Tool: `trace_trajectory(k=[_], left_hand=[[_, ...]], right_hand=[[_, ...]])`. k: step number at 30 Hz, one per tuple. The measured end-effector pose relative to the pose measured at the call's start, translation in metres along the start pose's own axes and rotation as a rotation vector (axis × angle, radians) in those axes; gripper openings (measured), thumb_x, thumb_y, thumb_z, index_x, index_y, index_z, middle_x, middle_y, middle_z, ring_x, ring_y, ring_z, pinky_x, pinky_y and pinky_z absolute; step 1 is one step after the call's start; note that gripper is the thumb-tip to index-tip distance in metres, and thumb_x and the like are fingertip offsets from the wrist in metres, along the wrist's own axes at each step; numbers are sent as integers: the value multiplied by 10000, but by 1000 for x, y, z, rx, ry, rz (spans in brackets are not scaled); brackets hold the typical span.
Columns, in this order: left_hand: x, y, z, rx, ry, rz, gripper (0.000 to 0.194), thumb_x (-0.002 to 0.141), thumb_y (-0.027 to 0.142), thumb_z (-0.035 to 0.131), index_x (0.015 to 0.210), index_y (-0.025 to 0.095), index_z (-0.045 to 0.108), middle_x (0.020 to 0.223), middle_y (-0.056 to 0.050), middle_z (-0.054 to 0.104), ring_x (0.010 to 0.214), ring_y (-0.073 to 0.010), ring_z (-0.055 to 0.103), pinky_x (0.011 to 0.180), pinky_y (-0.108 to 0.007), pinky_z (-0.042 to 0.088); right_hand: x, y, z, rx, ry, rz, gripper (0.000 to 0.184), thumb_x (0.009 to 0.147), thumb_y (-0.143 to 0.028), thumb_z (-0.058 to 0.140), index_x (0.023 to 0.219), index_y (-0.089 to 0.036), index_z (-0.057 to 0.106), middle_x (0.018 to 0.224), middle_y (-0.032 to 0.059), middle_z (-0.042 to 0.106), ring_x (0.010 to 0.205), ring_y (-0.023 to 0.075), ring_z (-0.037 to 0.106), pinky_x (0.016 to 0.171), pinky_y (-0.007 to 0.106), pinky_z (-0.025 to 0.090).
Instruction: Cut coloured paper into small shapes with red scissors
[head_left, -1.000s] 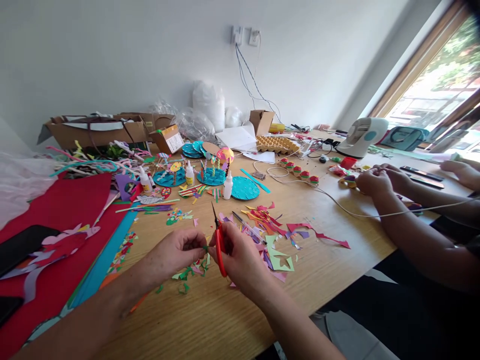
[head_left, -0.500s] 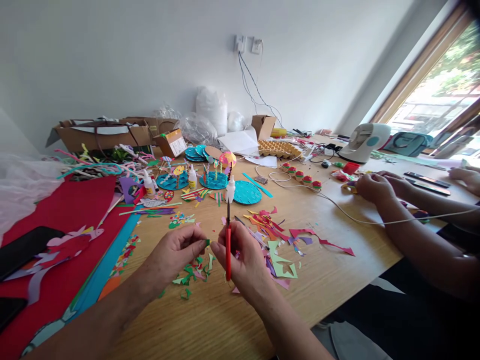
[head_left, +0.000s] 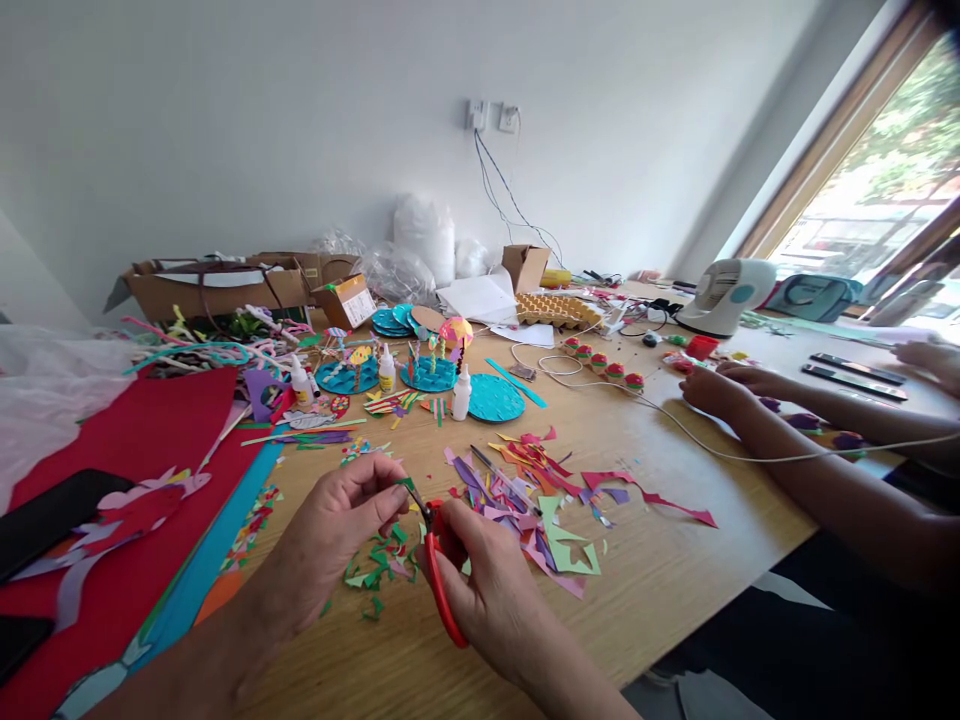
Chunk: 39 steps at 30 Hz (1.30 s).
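Observation:
In my right hand [head_left: 480, 570] is a pair of red-handled scissors [head_left: 444, 590], its blades pointing up and left to the fingertips of my left hand [head_left: 356, 510]. Those fingers pinch a tiny piece of green paper [head_left: 406, 484], partly hidden, with the blade tips at it. Green paper scraps [head_left: 386, 555] lie on the wooden table under both hands. Just right of the scissors spreads a heap of purple, red and pink paper offcuts [head_left: 525, 480], with a pen among them.
White glue bottles [head_left: 460, 393] and blue round discs [head_left: 495, 398] stand behind my hands. Red paper sheets [head_left: 165, 430] cover the left side. A white cable [head_left: 690, 430] crosses toward a co-worker's arms [head_left: 795, 470] at right. A white fan-like device [head_left: 724, 298] sits farther back.
The scissors have swung from upright to tilted left, bringing their blades to the green paper in my left hand. The view has tipped slightly upward. The co-worker's hands have shifted.

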<state>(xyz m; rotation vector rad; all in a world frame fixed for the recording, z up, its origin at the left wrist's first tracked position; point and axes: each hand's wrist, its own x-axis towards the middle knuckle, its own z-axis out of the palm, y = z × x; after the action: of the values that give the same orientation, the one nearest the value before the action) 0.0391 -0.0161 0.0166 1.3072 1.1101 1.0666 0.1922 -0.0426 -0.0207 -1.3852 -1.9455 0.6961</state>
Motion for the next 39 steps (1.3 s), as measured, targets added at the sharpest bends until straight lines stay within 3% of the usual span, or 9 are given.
trace_trajectory(k=[16,23,39], left_hand=[[-1,3,-3,83,-55,-41,129,646,301,598,672,179,565,558,50,491,536,-99,420,514,-214,362],[-1,6,-6,163,-26,-80,155,617,333,590,680,193,570,591,47,479,548,-111,413,526,-232,354],[-2,2,-12,165,-61,-55,118,653,296,570,686,188,534,599,62,453,571,-103,396,541,-216,336]], right_hand=[[-1,0,-1,-47,-2,-20,170,771,-237,454,641,-208,348,543,-43,421,488,99,357,482,213,229],[-2,3,0,-60,-5,-40,208,779,-261,461,623,-209,333,536,-46,385,480,98,323,475,221,206],[-8,4,-3,-61,-50,-62,232,788,-211,470,609,-205,322,533,-54,355,477,89,302,473,210,201]])
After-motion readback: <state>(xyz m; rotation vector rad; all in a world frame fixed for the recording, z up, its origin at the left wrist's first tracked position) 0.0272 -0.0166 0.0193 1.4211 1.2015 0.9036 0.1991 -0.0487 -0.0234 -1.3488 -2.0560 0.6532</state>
